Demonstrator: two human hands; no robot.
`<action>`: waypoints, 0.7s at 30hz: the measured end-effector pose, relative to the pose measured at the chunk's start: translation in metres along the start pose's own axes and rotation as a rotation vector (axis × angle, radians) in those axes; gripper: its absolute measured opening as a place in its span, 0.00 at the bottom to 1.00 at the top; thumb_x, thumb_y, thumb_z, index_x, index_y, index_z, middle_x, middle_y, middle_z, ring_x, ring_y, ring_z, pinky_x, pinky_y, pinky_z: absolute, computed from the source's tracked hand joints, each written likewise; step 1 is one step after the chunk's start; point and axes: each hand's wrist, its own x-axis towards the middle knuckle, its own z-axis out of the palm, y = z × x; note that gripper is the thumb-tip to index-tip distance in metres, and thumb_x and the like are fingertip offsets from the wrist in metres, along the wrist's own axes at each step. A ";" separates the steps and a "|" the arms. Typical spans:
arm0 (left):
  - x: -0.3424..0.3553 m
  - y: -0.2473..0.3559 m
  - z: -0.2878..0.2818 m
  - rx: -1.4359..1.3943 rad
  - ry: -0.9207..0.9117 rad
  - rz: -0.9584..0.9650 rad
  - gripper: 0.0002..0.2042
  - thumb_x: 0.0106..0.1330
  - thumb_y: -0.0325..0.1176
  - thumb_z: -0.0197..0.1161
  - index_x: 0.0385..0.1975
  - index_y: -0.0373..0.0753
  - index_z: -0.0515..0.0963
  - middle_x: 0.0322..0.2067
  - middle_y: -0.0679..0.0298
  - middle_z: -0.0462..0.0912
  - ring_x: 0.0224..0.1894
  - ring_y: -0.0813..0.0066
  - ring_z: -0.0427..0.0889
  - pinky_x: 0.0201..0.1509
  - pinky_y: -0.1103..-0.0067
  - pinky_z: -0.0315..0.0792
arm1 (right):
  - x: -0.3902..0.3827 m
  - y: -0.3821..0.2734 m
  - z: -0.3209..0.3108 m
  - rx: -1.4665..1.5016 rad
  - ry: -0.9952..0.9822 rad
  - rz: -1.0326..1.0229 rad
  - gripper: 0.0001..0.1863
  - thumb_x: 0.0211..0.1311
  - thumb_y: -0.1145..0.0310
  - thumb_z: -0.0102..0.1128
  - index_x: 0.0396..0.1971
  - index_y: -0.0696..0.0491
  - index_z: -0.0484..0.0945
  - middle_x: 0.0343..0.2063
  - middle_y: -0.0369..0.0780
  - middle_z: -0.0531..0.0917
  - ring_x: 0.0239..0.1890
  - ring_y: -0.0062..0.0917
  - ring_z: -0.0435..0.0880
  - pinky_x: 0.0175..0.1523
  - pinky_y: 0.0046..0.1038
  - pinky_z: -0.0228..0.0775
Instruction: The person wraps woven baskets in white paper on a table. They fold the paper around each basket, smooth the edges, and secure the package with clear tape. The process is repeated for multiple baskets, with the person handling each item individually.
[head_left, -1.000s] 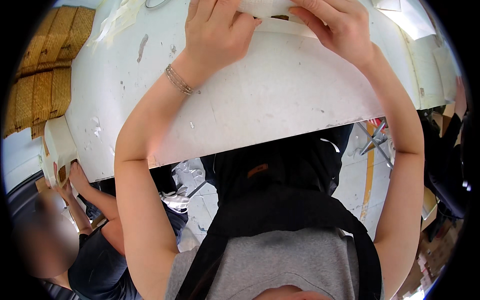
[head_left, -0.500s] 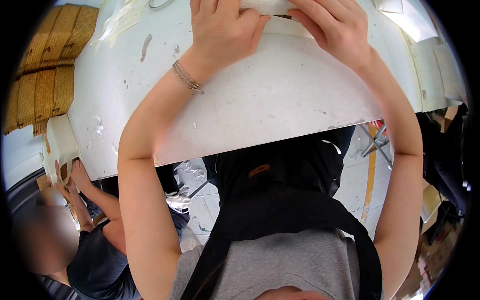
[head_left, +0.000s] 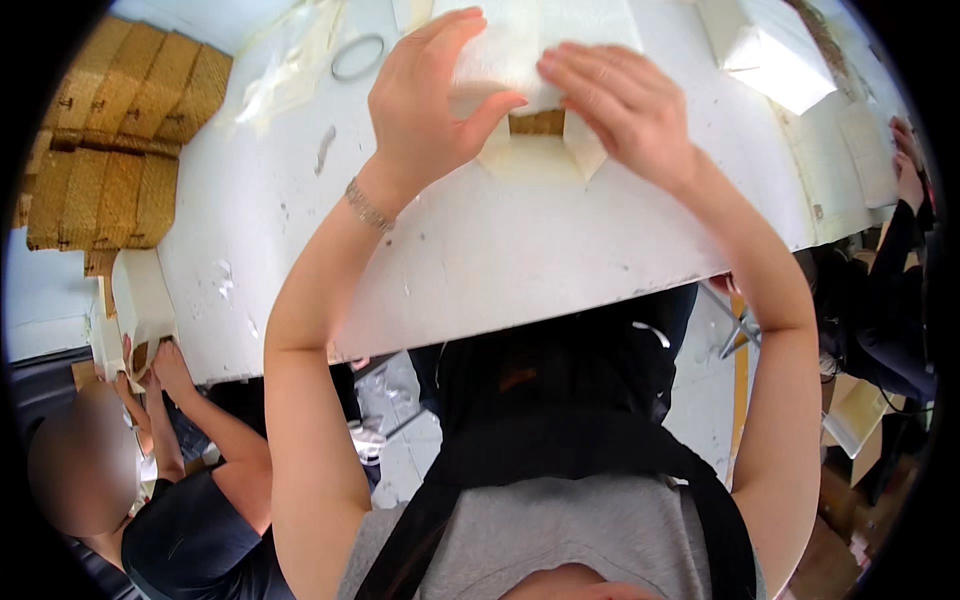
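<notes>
A box-shaped bundle in a white wrapping sheet [head_left: 510, 60] lies on the white table in front of me. Brown woven material, apparently a box [head_left: 537, 122], shows through a gap on its near side. Loose wrap flaps [head_left: 535, 158] spread below that gap. My left hand [head_left: 430, 105] is open at the bundle's left end, thumb stretched along the near edge and apart from the fingers. Over the near right corner lies my right hand [head_left: 630, 110], its fingers extended together on the wrap and its thumb mostly hidden.
Brown woven boxes [head_left: 110, 190] are stacked at far left. A tape ring [head_left: 357, 57] and pale strips [head_left: 290, 70] lie left of the bundle. Another white-wrapped piece [head_left: 770, 50] is at right. Co-workers' hands [head_left: 165, 365] work at the table's left and right ends.
The view has shifted, so more of the bundle shows. My left hand has spread its thumb from its fingers. My right hand has come over the near corner, beside the gap showing brown weave.
</notes>
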 end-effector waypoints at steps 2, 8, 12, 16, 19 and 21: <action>0.019 -0.016 -0.015 -0.112 -0.215 -0.357 0.21 0.59 0.41 0.70 0.48 0.35 0.78 0.51 0.60 0.81 0.51 0.63 0.81 0.54 0.71 0.75 | 0.009 -0.009 -0.004 0.032 0.026 0.029 0.20 0.48 0.77 0.63 0.46 0.52 0.83 0.42 0.38 0.87 0.46 0.30 0.86 0.50 0.29 0.80; 0.085 -0.061 0.012 -0.461 -0.609 -1.126 0.29 0.59 0.40 0.73 0.56 0.28 0.73 0.52 0.51 0.80 0.54 0.64 0.81 0.53 0.68 0.79 | 0.015 -0.014 -0.006 0.195 -0.032 0.107 0.21 0.49 0.75 0.67 0.47 0.53 0.82 0.46 0.38 0.85 0.50 0.30 0.84 0.55 0.31 0.77; 0.082 -0.083 0.019 -0.722 -0.685 -1.382 0.30 0.59 0.37 0.73 0.57 0.26 0.71 0.54 0.49 0.78 0.50 0.64 0.83 0.51 0.70 0.81 | 0.014 -0.011 -0.028 0.632 0.135 0.574 0.21 0.58 0.73 0.66 0.54 0.52 0.79 0.54 0.39 0.81 0.59 0.31 0.78 0.63 0.31 0.69; 0.088 -0.081 0.024 -0.897 -0.678 -1.579 0.29 0.60 0.36 0.72 0.57 0.28 0.72 0.52 0.49 0.79 0.50 0.63 0.84 0.51 0.70 0.82 | 0.002 0.044 -0.007 0.994 0.163 1.434 0.36 0.70 0.44 0.51 0.68 0.56 0.62 0.65 0.45 0.69 0.68 0.36 0.65 0.70 0.39 0.55; 0.087 -0.090 0.029 -0.888 -0.703 -1.560 0.27 0.61 0.37 0.71 0.57 0.29 0.72 0.52 0.50 0.80 0.49 0.63 0.84 0.53 0.70 0.81 | 0.006 0.050 0.026 1.113 0.046 1.401 0.45 0.69 0.35 0.44 0.70 0.59 0.54 0.67 0.49 0.63 0.68 0.37 0.61 0.72 0.40 0.49; 0.086 -0.105 0.026 -0.919 -0.784 -1.551 0.27 0.61 0.38 0.71 0.57 0.30 0.73 0.52 0.51 0.80 0.50 0.64 0.84 0.53 0.70 0.80 | 0.006 0.050 0.026 1.113 0.050 1.424 0.45 0.67 0.36 0.47 0.67 0.61 0.58 0.63 0.49 0.68 0.64 0.36 0.67 0.69 0.38 0.55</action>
